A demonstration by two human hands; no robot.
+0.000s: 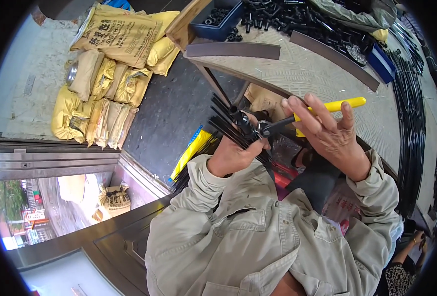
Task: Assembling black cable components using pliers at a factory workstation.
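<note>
My left hand [240,155] is closed round a bundle of thin black rods [221,116], whose ends fan out past the fingers. A black tubular fitting [243,122] stands up from that grip, its open end toward the upper left. My right hand [332,128] holds a pair of pliers [337,105] with yellow handles, fingers loosely spread over them. The metal jaws of the pliers meet the fitting close to my left thumb; their exact bite cannot be made out. Part of the lower handle is hidden behind my right fingers.
Ahead, the worktable [307,64] bears a heap of black parts [273,15], a blue bin [217,19] and dark edging strips [233,50]. Long black rods [408,123] lie at the right. Filled sacks [115,37] are stacked left. Another person [401,274] is at lower right.
</note>
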